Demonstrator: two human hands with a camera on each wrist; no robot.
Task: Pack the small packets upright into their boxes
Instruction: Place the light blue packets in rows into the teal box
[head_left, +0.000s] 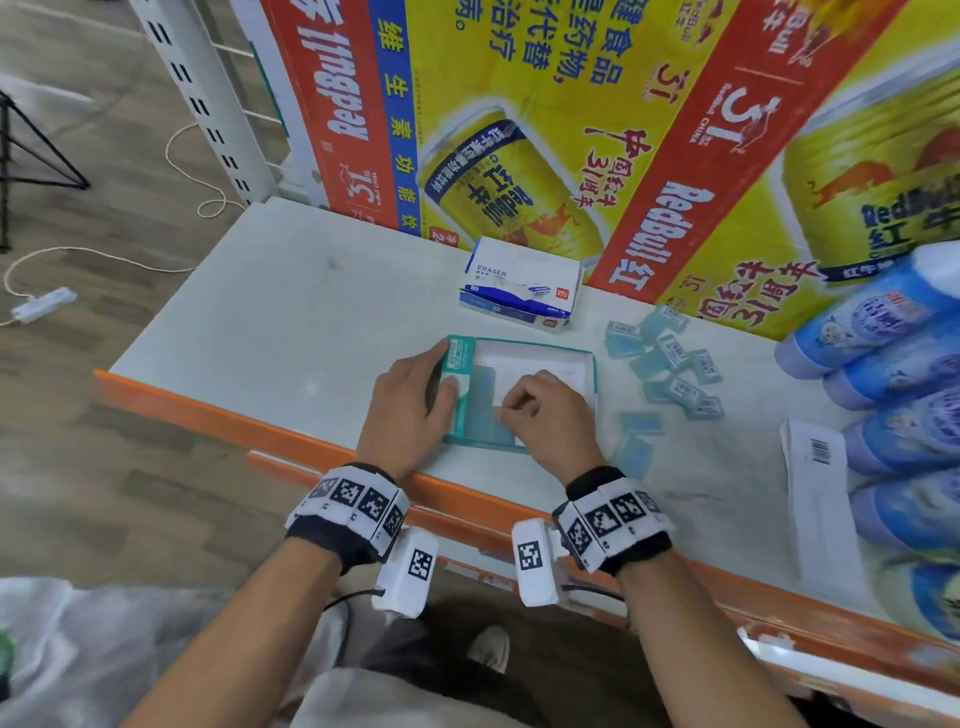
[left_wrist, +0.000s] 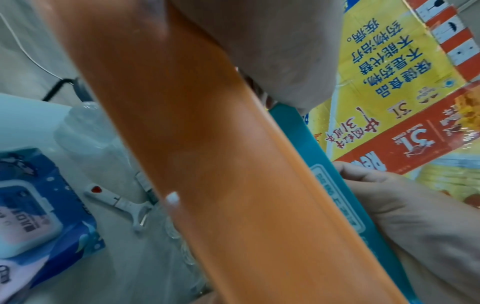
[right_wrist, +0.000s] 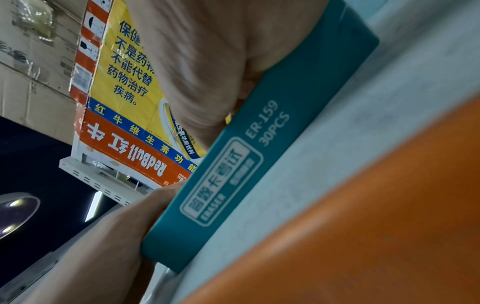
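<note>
An open teal eraser box (head_left: 540, 347) lies flat near the shelf's front edge; its side wall shows in the left wrist view (left_wrist: 337, 174) and in the right wrist view (right_wrist: 259, 144). A few pale blue small packets (head_left: 480, 410) stand in a row in its left part. My left hand (head_left: 415, 405) grips the box's left end, thumb on the row. My right hand (head_left: 540, 415) hovers over the box, fingers curled down onto a packet in that row; the fingertips are hidden. Several loose packets (head_left: 670, 364) lie scattered to the right of the box.
A white and blue ERASER box (head_left: 519, 283) sits behind the teal one. Red Bull cartons (head_left: 571, 130) wall off the back. Blue wipe packs (head_left: 904, 364) and a white barcode strip (head_left: 821, 493) fill the right. The orange shelf edge (head_left: 208, 410) runs along the front.
</note>
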